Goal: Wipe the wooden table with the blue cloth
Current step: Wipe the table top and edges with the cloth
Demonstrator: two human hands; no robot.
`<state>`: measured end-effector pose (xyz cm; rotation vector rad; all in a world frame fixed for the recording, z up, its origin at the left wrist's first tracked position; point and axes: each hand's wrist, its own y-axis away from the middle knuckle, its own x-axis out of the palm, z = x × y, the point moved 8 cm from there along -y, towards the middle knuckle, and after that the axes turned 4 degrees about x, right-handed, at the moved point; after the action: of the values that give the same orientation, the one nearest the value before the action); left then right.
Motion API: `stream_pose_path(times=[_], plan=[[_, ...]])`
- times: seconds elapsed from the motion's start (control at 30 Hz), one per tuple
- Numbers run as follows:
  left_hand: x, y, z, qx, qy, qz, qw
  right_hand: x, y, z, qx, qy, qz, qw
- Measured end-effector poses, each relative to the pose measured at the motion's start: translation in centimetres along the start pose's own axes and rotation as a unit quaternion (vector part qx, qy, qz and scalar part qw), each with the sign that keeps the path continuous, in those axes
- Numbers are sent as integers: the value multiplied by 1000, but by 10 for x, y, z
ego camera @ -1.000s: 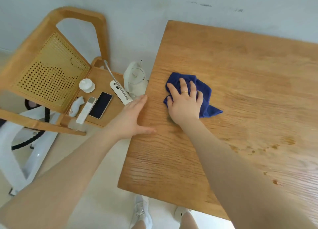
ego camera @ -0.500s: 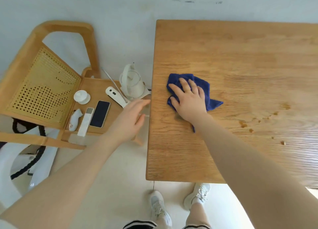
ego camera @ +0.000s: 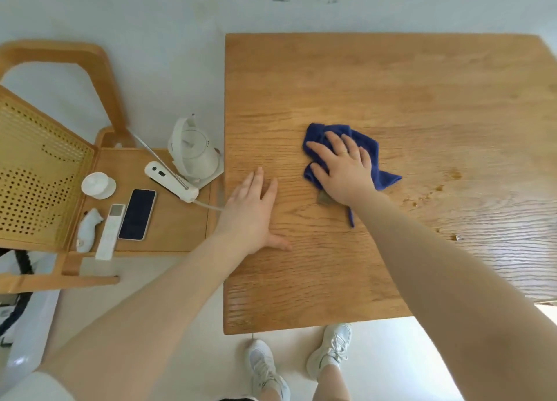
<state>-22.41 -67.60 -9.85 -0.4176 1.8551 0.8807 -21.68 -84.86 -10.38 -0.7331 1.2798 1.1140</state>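
From the head view I see my left hand [ego camera: 256, 207], which hovered off the wooden table [ego camera: 391, 84] half a second ago, now lying flat and empty near its left edge. My right hand [ego camera: 343, 168] presses the blue cloth [ego camera: 367, 147] with fingers spread, farther from that edge than before. Palm hides most of the cloth; its long axis runs from upper left to lower right, with a tail poking out below the wrist.

left hand now planted on table
left hand [ego camera: 253, 210] moved off the edge onto the wooden table [ego camera: 391, 84], palm flat; right hand [ego camera: 343, 168] slid blue cloth [ego camera: 366, 147] rightward, inward.
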Motion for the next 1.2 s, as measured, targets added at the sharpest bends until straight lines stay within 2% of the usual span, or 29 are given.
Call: stream_pose_path(times=[0.1, 0.2, 0.33, 0.4, 0.53, 0.6, 0.77, 0.9, 1.0, 1.1, 1.2], plan=[[0, -1, 0, -5, 3, 4, 1000, 2, 8, 2, -13, 11, 6, 1000], [0, 0, -1, -14, 7, 11, 1000, 10, 56, 20, -93, 24, -22, 995], [-3, -3, -3, -35, 0, 24, 999, 17, 78, 19, -178, 47, -4, 983], [-5, -4, -4, -46, -3, 34, 998, 13, 56, 12, -168, 45, 2, 985], [-5, -3, -6, -71, 2, 50, 996, 0, -4, -1, -74, 21, 15, 997], [-6, -1, -8, -81, 1, 53, 995, -1, -6, -1, -80, 22, 17, 996], [-8, -3, -18, -94, -35, 69, 993, 6, 76, -13, -180, 35, -28, 983], [-9, -8, -26, -77, -85, 85, 990, 7, 95, -28, -271, 42, 1, 962], [-8, -8, -41, -50, -55, 103, 992, -4, 47, -39, -225, 39, -1, 974], [-7, -9, -70, -38, 7, 99, 994, -8, 3, -49, -152, 48, 41, 986], [-8, -17, -91, -38, -6, 57, 998, -8, 17, -54, -163, 49, 28, 985]])
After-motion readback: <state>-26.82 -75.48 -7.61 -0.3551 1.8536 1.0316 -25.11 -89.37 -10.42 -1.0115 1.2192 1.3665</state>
